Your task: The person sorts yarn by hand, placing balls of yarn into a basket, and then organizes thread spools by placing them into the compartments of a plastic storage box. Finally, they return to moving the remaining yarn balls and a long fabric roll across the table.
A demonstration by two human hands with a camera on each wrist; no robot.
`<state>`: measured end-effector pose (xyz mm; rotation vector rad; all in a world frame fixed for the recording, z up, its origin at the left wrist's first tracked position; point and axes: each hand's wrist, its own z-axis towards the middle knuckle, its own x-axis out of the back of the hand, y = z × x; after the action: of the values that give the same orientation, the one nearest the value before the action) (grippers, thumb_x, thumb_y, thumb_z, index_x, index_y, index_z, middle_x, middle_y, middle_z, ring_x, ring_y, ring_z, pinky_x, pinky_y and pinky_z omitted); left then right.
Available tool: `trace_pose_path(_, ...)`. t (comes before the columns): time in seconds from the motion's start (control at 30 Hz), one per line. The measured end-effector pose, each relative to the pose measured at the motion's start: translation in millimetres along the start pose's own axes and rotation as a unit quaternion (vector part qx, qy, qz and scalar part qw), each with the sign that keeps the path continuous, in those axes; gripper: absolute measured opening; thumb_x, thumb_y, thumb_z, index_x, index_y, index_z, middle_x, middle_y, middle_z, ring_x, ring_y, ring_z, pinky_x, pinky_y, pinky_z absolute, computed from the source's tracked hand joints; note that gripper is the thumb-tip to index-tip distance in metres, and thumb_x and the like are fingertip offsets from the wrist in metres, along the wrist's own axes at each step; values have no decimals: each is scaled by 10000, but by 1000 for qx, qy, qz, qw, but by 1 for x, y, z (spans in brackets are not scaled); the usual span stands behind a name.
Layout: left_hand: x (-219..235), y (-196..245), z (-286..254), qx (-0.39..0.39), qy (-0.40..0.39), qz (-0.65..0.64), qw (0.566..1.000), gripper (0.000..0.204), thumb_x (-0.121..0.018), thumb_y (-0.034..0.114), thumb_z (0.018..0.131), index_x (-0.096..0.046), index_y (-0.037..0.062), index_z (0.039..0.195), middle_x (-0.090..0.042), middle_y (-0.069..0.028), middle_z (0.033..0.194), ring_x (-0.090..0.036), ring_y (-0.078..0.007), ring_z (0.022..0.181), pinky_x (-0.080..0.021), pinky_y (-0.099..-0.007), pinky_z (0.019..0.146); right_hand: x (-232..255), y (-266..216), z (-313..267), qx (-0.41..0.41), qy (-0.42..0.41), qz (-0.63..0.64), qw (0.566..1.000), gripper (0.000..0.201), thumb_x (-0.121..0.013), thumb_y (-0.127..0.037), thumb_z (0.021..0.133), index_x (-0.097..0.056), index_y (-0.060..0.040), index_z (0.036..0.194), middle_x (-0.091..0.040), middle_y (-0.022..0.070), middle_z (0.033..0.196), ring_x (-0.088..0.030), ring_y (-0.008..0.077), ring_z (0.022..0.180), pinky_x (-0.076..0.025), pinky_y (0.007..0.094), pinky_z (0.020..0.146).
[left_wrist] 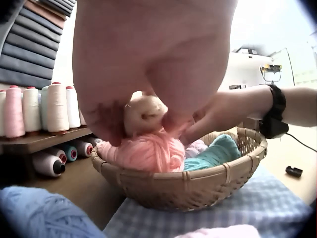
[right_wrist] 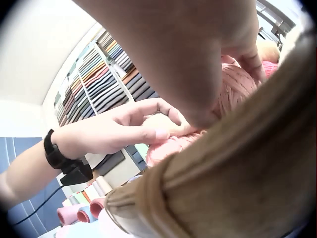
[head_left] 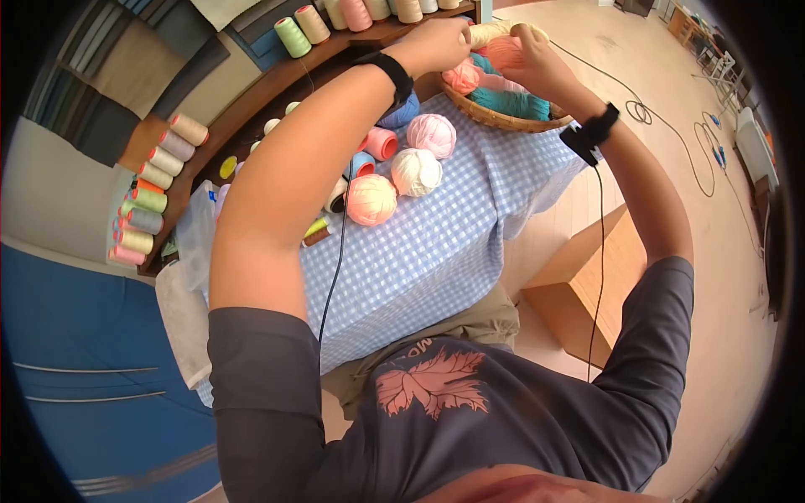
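A wicker basket [head_left: 495, 117] [left_wrist: 185, 181] holds salmon-pink yarn [left_wrist: 148, 153], teal yarn [head_left: 511, 103] and cream yarn [head_left: 495, 32]. My left hand [head_left: 438, 46] [right_wrist: 106, 131] reaches over the basket's left side, its thumb and fingers pinching a cream ball [left_wrist: 144, 114] just above the salmon yarn. On the right, my right hand [head_left: 545, 71] has its thumb and fingers round a pink ball [right_wrist: 237, 84] inside the basket. The wicker rim [right_wrist: 237, 148] hides the lower part of that ball in the right wrist view.
Yarn balls [head_left: 371, 199] and small spools lie on the checked cloth [head_left: 419, 243] left of the basket. A shelf with thread cones [head_left: 293, 38] stands behind. A wooden box [head_left: 587, 285] is on the floor at the right, and cables [head_left: 641, 111] run across the floor.
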<state>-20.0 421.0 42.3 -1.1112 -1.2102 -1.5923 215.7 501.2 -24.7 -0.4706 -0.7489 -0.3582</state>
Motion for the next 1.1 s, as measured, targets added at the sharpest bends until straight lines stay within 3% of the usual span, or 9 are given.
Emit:
trace_pose_path(0.1,21,-14,-20,-45,176,-121,976,305,-720,264,1000,-705,-6,1143,-776,-273,1015,-759,-439,978,-595,-505,826,42,-51,-21,-44,-6,23,999,679,-840,-290,855,-544,-63,1422,-677,257,1271,-688,472,1147,-578,507,978)
trace_pose_path(0.23,66,-26,-55,-86,322,-40,942,199,-709,188,1010,-683,19,1111,-759,-165,900,-731,-261,814,-583,-408,757,65,-99,-66,87,-12,98,991,689,-849,-236,825,-547,-57,1418,-683,223,1297,-675,454,1211,-558,508,987)
trace_pose_path(0.3,87,-23,-78,-81,351,-190,913,134,-672,143,1050,-676,35,1129,-753,-92,909,-725,-193,835,-588,-360,760,66,-119,-78,107,-22,114,988,710,-852,-213,808,-552,-62,1433,-687,205,1290,-667,449,1199,-552,510,983)
trace_pose_path(0.33,99,-25,-90,-39,281,-367,886,104,-630,96,1089,-659,58,1180,-749,-46,963,-720,-140,915,-583,-298,798,67,-128,-82,113,-54,113,986,705,-850,-204,805,-556,-59,1429,-687,206,1285,-665,447,1190,-551,506,983)
trace_pose_path(0.37,111,-21,-104,-113,370,-262,884,98,-606,76,1117,-634,67,1210,-742,-31,1006,-708,-121,946,-571,-269,819,68,-136,-85,120,-86,112,983,700,-848,-196,802,-560,-56,1424,-686,206,1280,-662,444,1181,-551,501,982)
trace_pose_path(0.53,157,-32,-168,-199,411,-355,816,86,-577,63,1144,-605,54,1225,-729,-44,1131,-714,-128,1031,-601,-284,912,50,-150,-68,151,-85,110,979,669,-838,-151,791,-574,-37,1395,-687,203,1242,-677,413,1159,-557,484,956)
trace_pose_path(0.83,161,19,-291,-105,469,-362,799,116,-523,46,1161,-546,39,1274,-659,-98,1359,-692,-202,1267,-601,-370,1085,-28,-179,-14,139,-149,208,956,648,-885,-228,812,-579,-11,1341,-717,227,1152,-714,382,1115,-566,459,887)
trace_pose_path(1.03,142,17,-353,-116,461,-415,775,159,-543,101,1151,-551,66,1306,-703,-126,1309,-715,-237,1251,-600,-380,1045,-20,-206,-2,136,-164,161,964,743,-922,-310,820,-587,-15,1414,-679,186,1361,-691,355,1222,-550,452,995)
trace_pose_path(1.1,134,4,-382,-103,430,-355,824,211,-574,106,1131,-564,50,1334,-691,-180,1371,-704,-313,1279,-597,-520,1101,-16,-227,-3,219,-91,268,934,818,-928,-318,830,-563,-27,1502,-643,175,1432,-656,364,1279,-516,449,1079)
